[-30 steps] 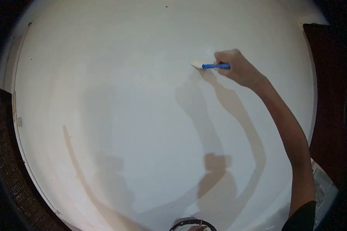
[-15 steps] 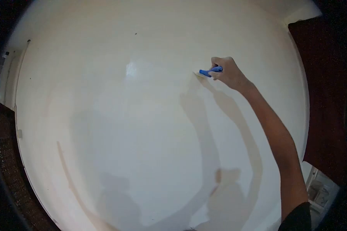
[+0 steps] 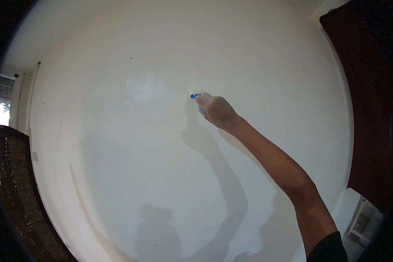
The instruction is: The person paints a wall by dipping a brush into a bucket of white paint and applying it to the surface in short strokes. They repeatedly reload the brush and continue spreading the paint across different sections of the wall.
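My right hand [image 3: 217, 110] reaches up to a pale wall [image 3: 118, 174], its fingers wrapped round a paintbrush [image 3: 195, 96] with a blue handle. The pale bristle end is at the wall surface, and the fingers hide most of the handle. A shiny patch [image 3: 146, 89] shows on the wall to the left of the brush. My left hand is out of view.
A dark red-brown panel [image 3: 367, 100] stands at the right edge, with a pale framed object [image 3: 363, 220] below it. On the left are a dark woven panel [image 3: 13, 187] and a bright window [image 3: 0, 111]. Shadows fall across the wall.
My right hand has moved left and slightly down with the paintbrush, turning so the fingers cover more of the handle. The camera view has shifted slightly.
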Action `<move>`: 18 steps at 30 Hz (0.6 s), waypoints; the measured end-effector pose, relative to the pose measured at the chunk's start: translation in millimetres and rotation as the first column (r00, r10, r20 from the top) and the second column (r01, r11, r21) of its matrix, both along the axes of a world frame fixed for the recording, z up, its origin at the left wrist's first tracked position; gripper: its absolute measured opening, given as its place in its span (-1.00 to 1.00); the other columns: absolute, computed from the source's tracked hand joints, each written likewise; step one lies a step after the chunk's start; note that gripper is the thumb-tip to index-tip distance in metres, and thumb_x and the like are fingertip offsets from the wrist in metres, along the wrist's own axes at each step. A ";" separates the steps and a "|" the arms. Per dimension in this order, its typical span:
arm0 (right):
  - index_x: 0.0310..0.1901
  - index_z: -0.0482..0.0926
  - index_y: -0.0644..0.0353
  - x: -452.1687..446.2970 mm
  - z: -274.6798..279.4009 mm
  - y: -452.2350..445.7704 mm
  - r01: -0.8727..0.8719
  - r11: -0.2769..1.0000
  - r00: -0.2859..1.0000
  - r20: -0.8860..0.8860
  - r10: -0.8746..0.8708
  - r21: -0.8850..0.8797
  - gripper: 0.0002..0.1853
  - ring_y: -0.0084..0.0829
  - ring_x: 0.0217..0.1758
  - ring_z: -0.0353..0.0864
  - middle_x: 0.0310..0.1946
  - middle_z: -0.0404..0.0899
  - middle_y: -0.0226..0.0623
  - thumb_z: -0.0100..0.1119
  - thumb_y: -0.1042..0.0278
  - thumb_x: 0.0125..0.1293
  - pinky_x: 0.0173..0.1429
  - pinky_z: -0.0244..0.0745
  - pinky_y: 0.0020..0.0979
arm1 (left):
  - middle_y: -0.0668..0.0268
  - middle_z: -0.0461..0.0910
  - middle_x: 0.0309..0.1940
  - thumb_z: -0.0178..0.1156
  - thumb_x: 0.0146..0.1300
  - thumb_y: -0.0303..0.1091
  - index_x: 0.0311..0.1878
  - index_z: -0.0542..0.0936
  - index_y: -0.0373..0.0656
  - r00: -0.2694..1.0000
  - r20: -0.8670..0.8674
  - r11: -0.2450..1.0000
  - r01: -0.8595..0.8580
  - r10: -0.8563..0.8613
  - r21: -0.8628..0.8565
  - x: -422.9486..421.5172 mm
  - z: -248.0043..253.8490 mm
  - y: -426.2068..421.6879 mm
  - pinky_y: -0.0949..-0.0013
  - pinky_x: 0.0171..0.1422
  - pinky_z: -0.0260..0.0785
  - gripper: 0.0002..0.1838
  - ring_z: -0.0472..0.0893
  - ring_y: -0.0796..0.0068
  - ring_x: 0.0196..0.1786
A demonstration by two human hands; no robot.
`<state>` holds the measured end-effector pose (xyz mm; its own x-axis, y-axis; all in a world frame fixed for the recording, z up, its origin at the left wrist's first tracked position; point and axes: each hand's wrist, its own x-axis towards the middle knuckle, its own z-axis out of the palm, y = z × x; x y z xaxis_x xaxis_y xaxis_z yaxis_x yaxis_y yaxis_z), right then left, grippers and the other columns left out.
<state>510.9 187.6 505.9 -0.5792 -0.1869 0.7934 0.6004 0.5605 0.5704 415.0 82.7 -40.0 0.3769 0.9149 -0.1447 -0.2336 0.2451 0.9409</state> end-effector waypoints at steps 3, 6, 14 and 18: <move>-0.30 0.38 0.29 18.3 -24.6 20.4 0.081 0.992 0.997 -0.021 -0.080 0.092 -0.85 -0.07 -0.44 0.57 -0.42 0.50 -0.08 0.10 0.60 0.06 -0.37 0.55 -0.19 | 0.55 0.18 -0.75 -0.04 0.38 -0.07 -0.54 0.29 0.08 0.999 -0.005 0.999 -0.045 0.045 -0.011 24.7 -17.3 -10.7 0.51 -0.70 -0.10 -0.65 0.08 0.67 -0.77; -0.33 0.37 0.29 10.8 -28.2 25.3 0.064 0.994 0.998 0.000 -0.064 0.093 -0.86 -0.11 -0.45 0.58 -0.43 0.49 -0.11 0.09 0.62 0.05 -0.39 0.56 -0.20 | 0.55 0.18 -0.75 -0.05 0.39 -0.06 -0.54 0.29 0.08 0.995 0.002 0.995 -0.103 0.103 0.016 28.2 -18.2 -5.2 0.51 -0.70 -0.10 -0.65 0.08 0.67 -0.77; -0.27 0.41 0.29 22.5 -49.6 32.4 -0.059 0.998 0.991 -0.116 0.061 0.017 -0.81 -0.07 -0.40 0.56 -0.42 0.48 -0.10 0.12 0.62 0.05 -0.38 0.52 -0.15 | 0.55 0.18 -0.75 -0.06 0.39 -0.06 -0.54 0.30 0.08 0.981 0.012 0.981 -0.191 0.191 -0.036 41.6 -35.6 -42.5 0.51 -0.70 -0.10 -0.65 0.08 0.67 -0.78; -0.23 0.49 0.27 33.5 -133.5 -28.0 -0.426 0.904 0.847 -0.363 0.389 -0.026 -0.80 -0.13 -0.44 0.52 -0.47 0.48 -0.16 0.21 0.57 0.07 -0.39 0.45 -0.24 | 0.55 0.18 -0.75 -0.07 0.39 -0.06 -0.54 0.30 0.08 0.977 0.006 0.969 -0.210 0.213 -0.128 29.3 -58.1 -98.4 0.51 -0.70 -0.10 -0.64 0.08 0.66 -0.78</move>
<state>544.4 159.6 372.4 -0.1585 -0.2537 0.9542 0.4510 0.8411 0.2986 444.3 -15.7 -98.1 0.1807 0.9489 -0.2587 -0.3107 0.3046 0.9004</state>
